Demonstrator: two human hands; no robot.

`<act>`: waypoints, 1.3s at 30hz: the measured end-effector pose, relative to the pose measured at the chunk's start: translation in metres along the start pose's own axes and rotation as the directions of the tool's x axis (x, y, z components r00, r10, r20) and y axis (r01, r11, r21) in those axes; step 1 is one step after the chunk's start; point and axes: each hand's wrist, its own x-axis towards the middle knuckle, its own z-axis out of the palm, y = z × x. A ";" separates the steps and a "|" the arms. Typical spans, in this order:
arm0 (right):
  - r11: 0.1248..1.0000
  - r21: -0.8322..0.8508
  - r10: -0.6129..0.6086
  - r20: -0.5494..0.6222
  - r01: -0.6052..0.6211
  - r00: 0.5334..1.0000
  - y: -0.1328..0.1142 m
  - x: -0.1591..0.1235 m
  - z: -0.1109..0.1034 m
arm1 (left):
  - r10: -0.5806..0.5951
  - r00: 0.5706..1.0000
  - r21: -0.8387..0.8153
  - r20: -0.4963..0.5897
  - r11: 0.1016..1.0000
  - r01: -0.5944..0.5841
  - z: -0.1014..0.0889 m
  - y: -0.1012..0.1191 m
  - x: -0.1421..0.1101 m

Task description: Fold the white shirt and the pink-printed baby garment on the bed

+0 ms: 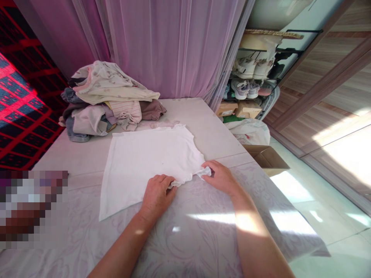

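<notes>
Pinching a gathered edge at the right end of the white top (pixel 145 156), the person's right hand (pixel 218 175) has its thumb and fingertips nearly together, a frilly bit of cloth showing between them. The left hand (pixel 159 195) lies on the garment's near edge, its fingers curled closely around the ruffled trim; how firmly they grip cannot be told. The top is spread flat at the middle of the pale cover (pixel 179 247), its straight hem to the left and its frilled, narrower end to the right. No lettering can be read on it, and the small labels on the brown cartons (pixel 247 110) at far right are too tiny to make out. The fabric looks thin, smooth and soft, over a cover with faint, swirling leaf shapes. A rumpled clothes pile (pixel 101 88) sits at far left, mixing ribbed knit, striped cloth and denim-like blue, before a sheer-edged purple curtain (pixel 174 46). Right of the cover stands an open cardboard box (pixel 271 160), below a crinkled white plastic bag (pixel 252 132).
</notes>
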 end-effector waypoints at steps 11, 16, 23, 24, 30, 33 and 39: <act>0.957 0.240 0.192 -0.114 -0.161 0.975 0.020 0.001 -0.003 | -0.063 0.996 -0.092 -0.067 0.994 0.056 0.003 -0.008 0.000; 0.956 0.282 0.107 -0.076 -0.082 0.991 0.027 0.003 -0.002 | 0.069 0.996 -0.096 -0.058 0.993 -0.075 0.002 -0.010 -0.003; 0.909 0.395 0.189 -0.116 -0.130 0.975 0.022 0.007 0.005 | 0.044 0.999 -0.052 -0.006 0.998 -0.045 -0.001 -0.006 -0.002; 0.906 0.400 0.197 -0.100 -0.142 0.975 0.020 0.007 0.007 | 0.035 0.999 -0.031 0.001 0.999 -0.035 -0.001 -0.005 -0.002; 0.760 0.607 0.346 -0.073 -0.234 0.935 0.008 0.012 0.013 | -0.024 0.999 -0.019 -0.032 1.000 0.023 0.001 -0.004 0.000; 0.656 0.700 0.418 -0.025 -0.282 0.908 0.005 0.015 0.015 | -0.053 0.996 -0.020 -0.069 0.998 0.052 0.002 -0.004 0.001; 0.824 0.559 0.250 -0.208 -0.095 0.946 0.009 0.011 0.013 | -0.052 0.997 0.030 -0.049 0.998 0.054 0.001 -0.001 0.004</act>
